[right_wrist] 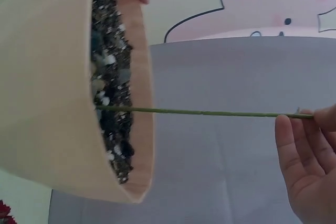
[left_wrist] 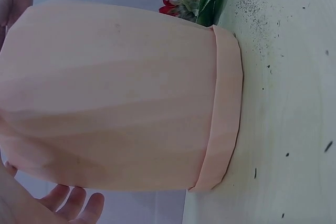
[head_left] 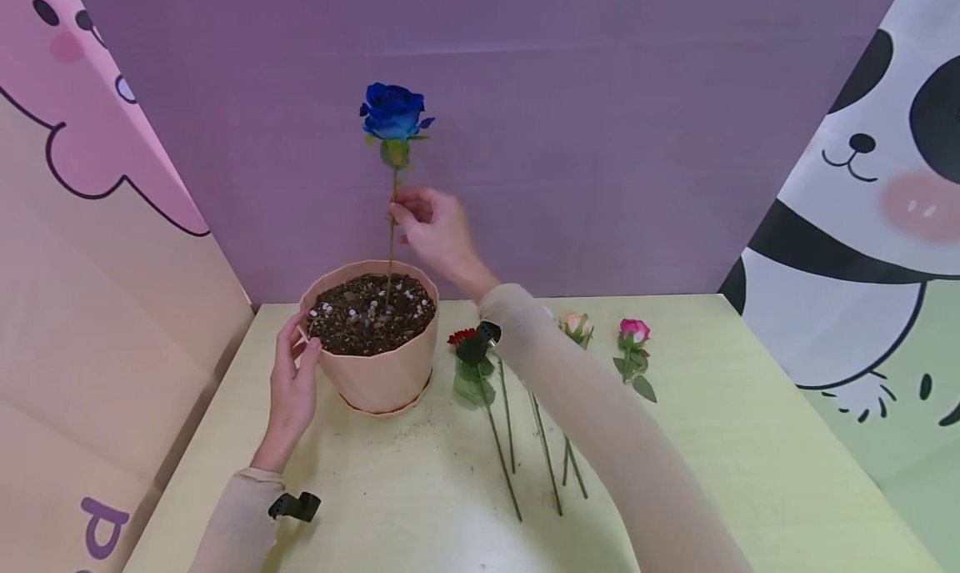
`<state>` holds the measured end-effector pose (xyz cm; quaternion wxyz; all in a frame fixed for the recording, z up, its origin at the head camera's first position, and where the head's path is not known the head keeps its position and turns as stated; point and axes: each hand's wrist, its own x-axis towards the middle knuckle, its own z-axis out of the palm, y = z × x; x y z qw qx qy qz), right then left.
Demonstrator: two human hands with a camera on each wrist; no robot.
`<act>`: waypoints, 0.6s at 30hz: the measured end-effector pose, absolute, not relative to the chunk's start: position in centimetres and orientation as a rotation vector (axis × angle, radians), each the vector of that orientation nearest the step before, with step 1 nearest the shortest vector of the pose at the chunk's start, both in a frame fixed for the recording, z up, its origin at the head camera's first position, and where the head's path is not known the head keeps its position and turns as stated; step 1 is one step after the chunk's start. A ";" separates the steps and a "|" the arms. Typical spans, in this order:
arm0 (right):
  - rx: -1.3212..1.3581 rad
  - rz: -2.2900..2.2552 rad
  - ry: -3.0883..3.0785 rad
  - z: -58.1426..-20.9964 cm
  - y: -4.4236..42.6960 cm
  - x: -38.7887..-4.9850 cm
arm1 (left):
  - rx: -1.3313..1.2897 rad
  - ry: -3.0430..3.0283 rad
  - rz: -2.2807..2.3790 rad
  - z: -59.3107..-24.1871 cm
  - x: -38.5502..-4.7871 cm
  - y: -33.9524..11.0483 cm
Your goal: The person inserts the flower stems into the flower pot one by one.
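Note:
A blue artificial rose (head_left: 393, 113) stands upright with its stem in the dark soil (head_left: 371, 314) of a pink flowerpot (head_left: 386, 373). My right hand (head_left: 442, 231) pinches the stem (right_wrist: 210, 113) between thumb and fingers, well above the soil. At the pot's left side, my left hand (head_left: 292, 385) holds the wall near the rim, thumb at the front. The left wrist view has its fingertips (left_wrist: 92, 208) curving along the pot's outer wall. Soil and white grains fill the pot nearly to the rim, and the stem's lower end is hidden in it.
On the table (head_left: 390, 490) right of the pot lie a red flower (head_left: 462, 336), a peach rose (head_left: 576, 324) and a pink rose (head_left: 634, 331), with several stems pointing toward me. My right forearm hides part of them. Soil crumbs (left_wrist: 254, 9) lie near the pot's saucer (left_wrist: 227, 108). A purple backdrop rises behind.

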<state>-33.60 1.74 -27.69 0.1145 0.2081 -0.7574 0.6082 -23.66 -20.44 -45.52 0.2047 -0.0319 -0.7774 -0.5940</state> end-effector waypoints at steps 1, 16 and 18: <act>0.610 1.757 -2.235 -28.0 1.6 -33.6 | -0.088 -2.169 -1.654 -45.5 -23.6 -20.4; 0.825 1.519 -2.233 -31.9 -0.5 -33.6 | -0.061 -2.156 -1.618 -45.4 -23.4 -20.8; 0.869 1.509 -2.198 -32.7 -1.1 -33.6 | -0.063 -2.144 -1.623 -45.3 -23.4 -20.9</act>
